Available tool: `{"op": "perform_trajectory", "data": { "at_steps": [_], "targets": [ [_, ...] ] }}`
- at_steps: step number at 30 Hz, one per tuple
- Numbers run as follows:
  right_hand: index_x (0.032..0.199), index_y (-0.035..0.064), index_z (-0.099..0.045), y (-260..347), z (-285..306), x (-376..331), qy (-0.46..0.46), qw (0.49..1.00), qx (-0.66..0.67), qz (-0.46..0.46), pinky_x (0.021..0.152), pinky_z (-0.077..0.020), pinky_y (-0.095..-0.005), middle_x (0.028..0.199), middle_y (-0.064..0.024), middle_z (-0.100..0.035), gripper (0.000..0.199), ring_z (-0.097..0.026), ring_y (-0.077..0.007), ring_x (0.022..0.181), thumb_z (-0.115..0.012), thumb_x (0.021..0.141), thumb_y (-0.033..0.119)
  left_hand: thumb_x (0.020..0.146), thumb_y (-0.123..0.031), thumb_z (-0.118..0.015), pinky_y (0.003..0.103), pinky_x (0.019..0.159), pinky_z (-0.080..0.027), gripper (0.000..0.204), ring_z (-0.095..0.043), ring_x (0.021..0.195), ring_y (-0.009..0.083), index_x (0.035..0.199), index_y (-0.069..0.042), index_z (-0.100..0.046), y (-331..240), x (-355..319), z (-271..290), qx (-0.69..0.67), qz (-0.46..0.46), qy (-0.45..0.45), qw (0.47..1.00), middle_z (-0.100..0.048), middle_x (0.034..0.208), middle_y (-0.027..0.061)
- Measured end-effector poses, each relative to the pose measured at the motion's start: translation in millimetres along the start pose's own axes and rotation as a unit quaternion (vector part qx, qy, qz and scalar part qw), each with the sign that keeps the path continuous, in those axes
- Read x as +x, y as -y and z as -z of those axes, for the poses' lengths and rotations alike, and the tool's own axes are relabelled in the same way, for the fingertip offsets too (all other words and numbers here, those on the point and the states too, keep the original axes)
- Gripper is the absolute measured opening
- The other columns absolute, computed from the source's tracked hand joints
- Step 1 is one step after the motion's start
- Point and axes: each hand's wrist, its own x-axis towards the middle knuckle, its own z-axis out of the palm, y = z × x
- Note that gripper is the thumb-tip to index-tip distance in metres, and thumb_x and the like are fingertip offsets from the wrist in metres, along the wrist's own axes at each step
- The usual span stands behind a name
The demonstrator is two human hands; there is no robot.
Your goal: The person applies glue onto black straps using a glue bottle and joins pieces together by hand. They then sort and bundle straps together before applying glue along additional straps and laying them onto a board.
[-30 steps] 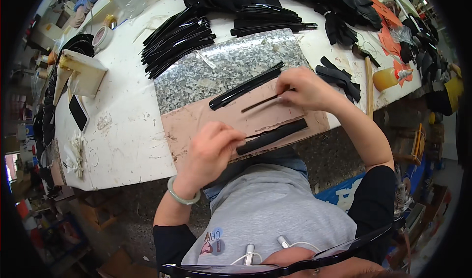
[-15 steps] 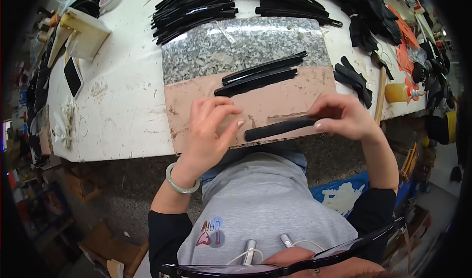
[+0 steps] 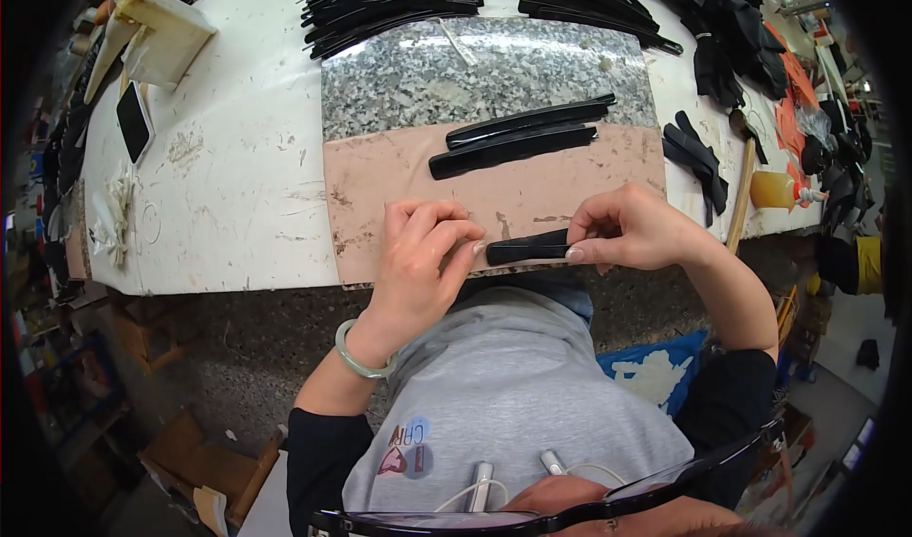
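Note:
A narrow black strip lies along the near edge of a pinkish-brown board. Its near side shows a glossy fold, and its upper part looks matte. My right hand pinches it at the right end between thumb and fingers. At the left end, the bent fingers and thumb of my left hand come together against its tip; how firmly they grip is partly hidden. Two more glossy black strips, an upper one and a lower one, lie side by side just beyond my hands.
A speckled stone slab extends behind the board. Piles of glossy black strips stand at the back. At right are loose black pieces, a wooden-handled tool and a yellow glue bottle. A phone lies left.
My left hand has closed in on the strip's left end. My right hand has moved slightly left along it. The strip now shows a glossy folded face instead of plain matte black.

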Motion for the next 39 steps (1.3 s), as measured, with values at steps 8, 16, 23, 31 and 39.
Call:
{"op": "perform_trajectory", "data": {
  "at_steps": [8,16,23,31,39],
  "targets": [
    [0.087,-0.0008,-0.065,-0.1,1.5,5.8,0.011,1.0,-0.001,-0.029,0.055,-0.0466,-0.0234,0.067,-0.0032,-0.064,0.018,-0.062,-0.0091,0.058,-0.071,0.083,0.016,0.075,-0.003,-0.07,0.035,0.085,-0.039,0.014,-0.046,0.096,0.0266,0.087,-0.007,-0.067,0.3,1.3,0.5,0.014,-0.008,-0.001,1.0,-0.06,0.097,0.0047],
    [0.087,0.0004,-0.065,0.5,1.7,8.0,0.007,0.999,-0.008,-0.042,0.054,-0.0462,-0.0228,0.067,-0.0024,-0.064,0.018,-0.062,-0.0089,0.057,-0.071,0.084,0.018,0.074,-0.003,-0.07,0.035,0.085,-0.039,0.013,-0.046,0.095,0.0263,0.086,-0.007,-0.067,1.0,1.7,-1.0,0.015,-0.012,-0.002,1.0,-0.06,0.097,0.0049],
    [0.087,0.0007,-0.065,0.7,2.4,7.8,0.007,0.999,-0.008,-0.052,0.054,-0.0463,-0.0232,0.067,-0.0022,-0.064,0.018,-0.061,-0.0088,0.057,-0.071,0.084,0.018,0.074,-0.008,-0.071,0.038,0.084,-0.037,0.017,-0.046,0.096,0.0279,0.09,-0.009,-0.065,-9.6,4.9,-3.3,0.038,-0.015,0.005,0.999,-0.059,0.098,0.004],
    [0.087,-0.0021,-0.065,-15.8,29.5,-18.7,-0.019,0.997,-0.025,-0.075,0.057,-0.0506,-0.0204,0.071,-0.0034,-0.066,0.016,-0.065,-0.0092,0.063,-0.073,0.082,0.011,0.074,-0.002,-0.065,0.036,0.078,-0.03,0.019,-0.049,0.09,0.0204,0.089,-0.014,-0.063,-17.6,10.9,-8.1,0.079,-0.093,0.07,0.99,-0.06,0.089,-0.0045],
    [0.082,-0.0015,-0.065,-41.4,40.2,-29.6,-0.074,0.992,0.041,-0.095,0.052,-0.0474,-0.0206,0.068,-0.0036,-0.065,0.016,-0.064,-0.0091,0.058,-0.071,0.082,0.013,0.072,0.001,-0.06,0.035,0.077,-0.028,0.041,-0.047,0.085,0.0174,0.107,-0.017,-0.066,-29.0,12.5,-14.6,0.119,-0.142,0.129,0.974,-0.06,0.091,-0.0068]
  ]
}}
